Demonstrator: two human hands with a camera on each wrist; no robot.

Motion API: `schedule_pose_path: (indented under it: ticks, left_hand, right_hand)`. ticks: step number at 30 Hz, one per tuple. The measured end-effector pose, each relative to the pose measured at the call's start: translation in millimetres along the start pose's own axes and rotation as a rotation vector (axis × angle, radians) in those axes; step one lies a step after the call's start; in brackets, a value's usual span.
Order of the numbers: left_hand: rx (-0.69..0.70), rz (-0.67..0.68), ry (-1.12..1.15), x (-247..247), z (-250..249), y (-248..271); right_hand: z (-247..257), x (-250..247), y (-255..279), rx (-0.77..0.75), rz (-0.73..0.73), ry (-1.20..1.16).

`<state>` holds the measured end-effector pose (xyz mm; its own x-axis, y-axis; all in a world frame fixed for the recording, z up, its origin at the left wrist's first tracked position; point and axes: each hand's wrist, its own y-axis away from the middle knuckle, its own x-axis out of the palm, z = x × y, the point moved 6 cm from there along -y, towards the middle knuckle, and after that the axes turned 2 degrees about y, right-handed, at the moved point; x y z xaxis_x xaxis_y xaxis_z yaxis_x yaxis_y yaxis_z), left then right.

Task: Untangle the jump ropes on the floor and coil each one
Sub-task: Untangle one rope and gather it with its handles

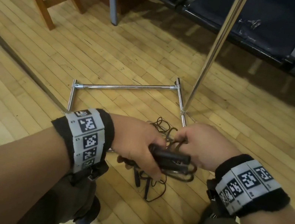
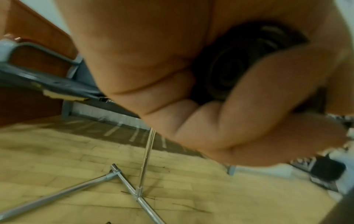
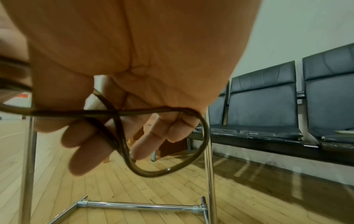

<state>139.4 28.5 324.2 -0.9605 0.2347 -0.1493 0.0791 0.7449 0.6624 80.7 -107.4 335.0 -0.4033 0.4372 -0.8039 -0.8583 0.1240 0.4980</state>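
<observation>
Jump ropes hang between both hands above the wooden floor, their loose loops and two more handles trailing down onto the boards between the person's knees. The left hand wraps its fingers round a pair of black handles, probably to anchor one rope's ends so the cord can be traced from a fixed point. The right hand pinches a crossed loop of cord between thumb and fingers (apparently picking at the knot). A chrome rack base lies just beyond.
</observation>
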Motion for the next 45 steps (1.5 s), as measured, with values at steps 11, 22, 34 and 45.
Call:
schedule_pose_path:
  ticks: [11,22,34,45]
  left_hand:
    - [-0.255,-0.456,-0.612,-19.8,6.6,-9.3]
    - [-0.240,-0.770,-0.156,-47.2,7.9,3.1]
    - [0.043,-0.408,0.606,-36.8,3.5,5.8]
    - [0.246,-0.397,0.656,-35.4,-11.8,8.6]
  right_hand:
    - [19.7,-19.4,20.0,-0.124,-0.235,0.061]
    - [28.1,-18.0,17.5,-0.155,-0.281,-0.044]
    - [19.7,7.6,8.0,-0.113,-0.039,-0.151]
    - [6.9,9.4,-2.8,-0.084,0.041,-0.495]
